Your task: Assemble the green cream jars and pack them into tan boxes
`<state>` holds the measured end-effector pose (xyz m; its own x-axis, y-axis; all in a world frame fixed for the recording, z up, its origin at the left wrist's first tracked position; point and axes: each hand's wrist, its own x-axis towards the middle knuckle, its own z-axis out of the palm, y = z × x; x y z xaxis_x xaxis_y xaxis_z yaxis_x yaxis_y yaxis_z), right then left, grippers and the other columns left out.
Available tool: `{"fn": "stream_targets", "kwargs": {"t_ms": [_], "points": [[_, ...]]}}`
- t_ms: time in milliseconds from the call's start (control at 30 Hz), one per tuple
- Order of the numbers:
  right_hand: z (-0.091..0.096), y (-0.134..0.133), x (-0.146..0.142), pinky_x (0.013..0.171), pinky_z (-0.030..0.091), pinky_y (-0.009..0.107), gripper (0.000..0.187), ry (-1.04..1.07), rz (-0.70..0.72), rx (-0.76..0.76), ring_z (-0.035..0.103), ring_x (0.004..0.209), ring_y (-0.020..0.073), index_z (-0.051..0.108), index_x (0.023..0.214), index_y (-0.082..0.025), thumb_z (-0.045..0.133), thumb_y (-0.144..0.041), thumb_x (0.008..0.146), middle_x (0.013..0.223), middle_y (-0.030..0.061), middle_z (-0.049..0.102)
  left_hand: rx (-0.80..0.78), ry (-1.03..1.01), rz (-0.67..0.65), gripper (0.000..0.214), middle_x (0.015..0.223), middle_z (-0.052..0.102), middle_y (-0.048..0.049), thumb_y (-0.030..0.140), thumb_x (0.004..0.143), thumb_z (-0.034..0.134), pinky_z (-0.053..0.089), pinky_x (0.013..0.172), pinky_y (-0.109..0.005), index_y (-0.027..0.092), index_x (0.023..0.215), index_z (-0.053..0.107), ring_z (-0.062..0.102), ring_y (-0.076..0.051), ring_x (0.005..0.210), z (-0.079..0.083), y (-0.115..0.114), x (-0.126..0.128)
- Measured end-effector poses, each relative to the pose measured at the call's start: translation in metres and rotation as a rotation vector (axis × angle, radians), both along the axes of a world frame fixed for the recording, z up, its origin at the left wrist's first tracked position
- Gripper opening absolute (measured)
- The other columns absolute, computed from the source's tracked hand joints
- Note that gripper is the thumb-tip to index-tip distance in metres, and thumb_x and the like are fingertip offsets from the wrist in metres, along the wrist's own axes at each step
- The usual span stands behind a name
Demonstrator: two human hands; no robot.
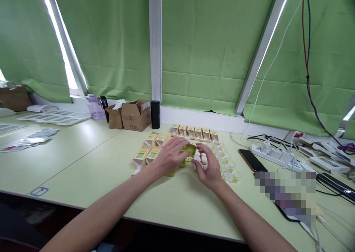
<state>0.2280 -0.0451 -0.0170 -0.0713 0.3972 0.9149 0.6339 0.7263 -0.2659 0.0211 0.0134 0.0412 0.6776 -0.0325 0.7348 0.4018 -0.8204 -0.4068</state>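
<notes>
Olive-green case (191,149) is in my partly curled left hand (171,154); my right hand (210,169), half open, is beside it near white cylinders (204,159); I cannot tell whether it holds anything.

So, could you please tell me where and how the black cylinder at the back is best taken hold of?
I'd grip the black cylinder around its middle, from the front right: it stands upright with a round side to wrap. The cardboard box sits close on its left, while its right side looks free. Small cartons stand nearer the front, so come in above them.
</notes>
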Motion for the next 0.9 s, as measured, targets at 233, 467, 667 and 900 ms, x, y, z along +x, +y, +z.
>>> {"fn": "stream_targets", "kwargs": {"t_ms": [233, 467, 667, 900], "points": [[-0.001, -0.003, -0.002, 0.1, 0.064, 0.054, 0.048, 0.059, 0.01, -0.115, 0.072, 0.118, 0.0309, 0.054, 0.145, -0.028, 0.066, -0.022, 0.099, 0.133, 0.0129, 0.072, -0.17, -0.107, -0.122, 0.023, 0.133, 0.073, -0.0141, 0.01, 0.1, 0.056, 0.059, 0.1, -0.049, 0.023, 0.113, 0.07, 0.07, -0.028, 0.12, -0.022, -0.005, 0.001], [-0.005, -0.004, -0.003, 0.11, 0.061, 0.053, 0.048, 0.16, 0.1, -0.176, 0.07, 0.128, 0.0296, 0.052, 0.146, -0.028, 0.064, -0.021, 0.1, 0.14, 0.0128, 0.069, -0.478, -0.277, -0.169, 0.043, 0.138, 0.071, -0.0149, 0.021, 0.1, 0.064, 0.054, 0.111, -0.054, 0.022, 0.142, 0.056, 0.067, -0.031, 0.13, -0.036, -0.002, -0.003], [-0.006, -0.005, -0.005, 0.111, 0.06, 0.054, 0.048, 0.191, 0.147, -0.205, 0.07, 0.128, 0.03, 0.052, 0.147, -0.027, 0.064, -0.022, 0.101, 0.142, 0.0141, 0.067, -0.523, -0.325, -0.236, 0.036, 0.129, 0.075, -0.0121, 0.018, 0.101, 0.064, 0.055, 0.109, -0.051, 0.022, 0.137, 0.061, 0.068, -0.029, 0.124, -0.04, 0.001, -0.004], [-0.011, -0.001, -0.006, 0.105, 0.064, 0.051, 0.043, 0.246, 0.167, -0.223, 0.074, 0.123, 0.0291, 0.053, 0.144, -0.028, 0.065, -0.027, 0.103, 0.136, 0.0143, 0.07, -0.582, -0.361, -0.219, 0.034, 0.121, 0.076, -0.0119, 0.024, 0.102, 0.065, 0.059, 0.1, -0.045, 0.021, 0.136, 0.062, 0.071, -0.027, 0.114, -0.037, -0.002, -0.005]]}}
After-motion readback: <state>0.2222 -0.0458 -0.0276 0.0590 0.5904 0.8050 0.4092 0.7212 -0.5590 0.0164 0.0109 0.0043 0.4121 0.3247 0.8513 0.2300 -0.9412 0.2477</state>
